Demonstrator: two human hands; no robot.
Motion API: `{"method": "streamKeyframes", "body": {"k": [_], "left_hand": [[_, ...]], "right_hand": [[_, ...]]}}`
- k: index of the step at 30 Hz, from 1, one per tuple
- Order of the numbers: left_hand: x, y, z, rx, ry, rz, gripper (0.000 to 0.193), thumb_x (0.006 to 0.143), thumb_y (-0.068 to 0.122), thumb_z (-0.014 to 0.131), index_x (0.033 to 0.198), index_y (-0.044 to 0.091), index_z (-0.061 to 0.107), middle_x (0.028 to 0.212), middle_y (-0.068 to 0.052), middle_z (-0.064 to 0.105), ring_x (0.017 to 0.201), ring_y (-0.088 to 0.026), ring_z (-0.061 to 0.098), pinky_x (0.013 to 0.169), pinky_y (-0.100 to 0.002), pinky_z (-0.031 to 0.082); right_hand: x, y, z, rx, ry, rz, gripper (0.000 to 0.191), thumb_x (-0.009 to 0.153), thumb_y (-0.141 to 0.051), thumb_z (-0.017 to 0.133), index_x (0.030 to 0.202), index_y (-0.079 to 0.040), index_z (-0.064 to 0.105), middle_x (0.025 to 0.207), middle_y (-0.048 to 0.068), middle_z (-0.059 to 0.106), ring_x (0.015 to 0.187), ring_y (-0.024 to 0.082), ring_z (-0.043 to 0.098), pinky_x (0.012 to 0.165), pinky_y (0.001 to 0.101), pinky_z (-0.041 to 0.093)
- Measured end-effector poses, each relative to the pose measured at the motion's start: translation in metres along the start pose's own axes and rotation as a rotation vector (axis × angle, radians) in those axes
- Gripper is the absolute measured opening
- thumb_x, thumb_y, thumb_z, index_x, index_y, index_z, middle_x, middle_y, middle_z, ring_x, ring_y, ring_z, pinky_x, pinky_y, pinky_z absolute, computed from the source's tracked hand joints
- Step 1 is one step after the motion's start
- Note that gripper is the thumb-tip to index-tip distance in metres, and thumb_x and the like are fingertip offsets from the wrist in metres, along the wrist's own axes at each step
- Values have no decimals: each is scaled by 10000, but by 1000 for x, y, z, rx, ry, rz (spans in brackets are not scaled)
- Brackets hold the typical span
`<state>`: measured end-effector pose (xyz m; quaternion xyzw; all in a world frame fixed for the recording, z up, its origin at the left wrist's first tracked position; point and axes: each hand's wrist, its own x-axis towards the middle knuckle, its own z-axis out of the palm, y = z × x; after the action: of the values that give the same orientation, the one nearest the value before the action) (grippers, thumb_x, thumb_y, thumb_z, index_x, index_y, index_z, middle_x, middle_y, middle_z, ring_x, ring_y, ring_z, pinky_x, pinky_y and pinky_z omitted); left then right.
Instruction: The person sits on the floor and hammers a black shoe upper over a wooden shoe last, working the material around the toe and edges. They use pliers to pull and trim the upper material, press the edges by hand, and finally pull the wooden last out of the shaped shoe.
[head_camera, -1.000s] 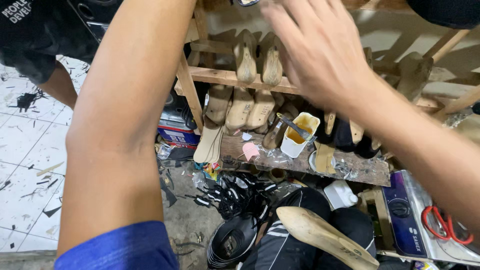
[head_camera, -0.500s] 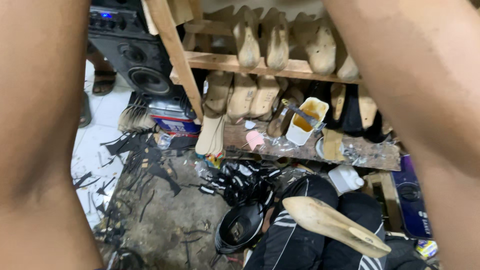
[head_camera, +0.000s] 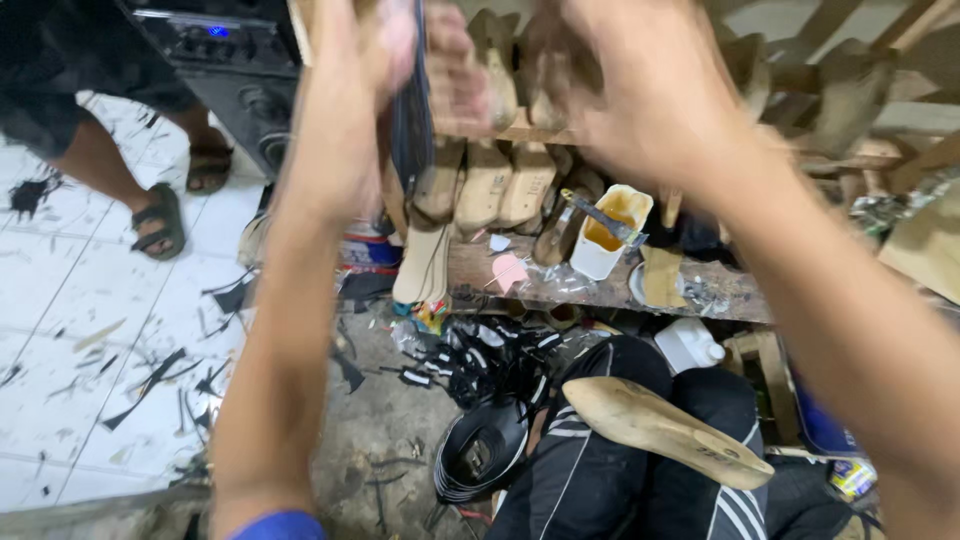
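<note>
Cluttered wooden shelf (head_camera: 600, 285) above a tiled floor (head_camera: 70, 330) strewn with scraps, one cup of glue (head_camera: 610, 235), one wooden shoe last (head_camera: 665, 430) across the lap, left hand (head_camera: 400, 50) clenched around a dark flat piece (head_camera: 412, 110), right hand (head_camera: 620, 90) blurred, grip unclear, one speaker (head_camera: 240, 70)

shoe workshop: wooden lasts (head_camera: 486, 185), glue pot (head_camera: 610, 232)

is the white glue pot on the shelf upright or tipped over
Upright. The pot stands on the wooden shelf with its open mouth up, amber glue inside, and a brush resting across its rim.
</note>
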<state>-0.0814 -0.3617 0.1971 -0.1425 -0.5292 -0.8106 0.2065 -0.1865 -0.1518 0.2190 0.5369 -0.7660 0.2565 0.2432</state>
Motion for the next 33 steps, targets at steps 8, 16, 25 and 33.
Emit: {"method": "streamKeyframes", "body": {"k": [8,16,25,33], "left_hand": [[-199,-173,45,-405,-145,-277,835,943,139,606,1598,136,87,1386,-309,529,1078,-430,672,833,-551,632],[-247,-286,84,-313,156,-415,636,1062,406,462,1545,83,202,1441,-281,517,1076,-434,652,719,-483,612],[-265,-324,153,-465,143,-562,733,1100,551,276,1614,29,300,1630,-137,431,1479,-259,446,1223,-400,374],[-278,-323,187,-502,30,-571,631,1110,467,317,1617,104,217,1533,-213,423,1388,-341,442,1170,-447,380]], "right_hand": [[-316,22,28,486,-658,439,1164,679,-378,975,1570,-43,305,1508,273,459,1317,405,512,1054,441,401],[-471,-50,27,557,-166,1149,761,737,-83,805,1448,-98,535,1313,129,685,1180,245,644,1004,376,487],[-486,-118,40,1097,643,1488,478,834,-72,749,1281,36,618,1090,131,749,920,197,728,809,355,596],[-472,-135,32,938,527,1339,512,858,-84,745,1334,37,602,1129,119,758,963,160,723,857,306,574]]}}
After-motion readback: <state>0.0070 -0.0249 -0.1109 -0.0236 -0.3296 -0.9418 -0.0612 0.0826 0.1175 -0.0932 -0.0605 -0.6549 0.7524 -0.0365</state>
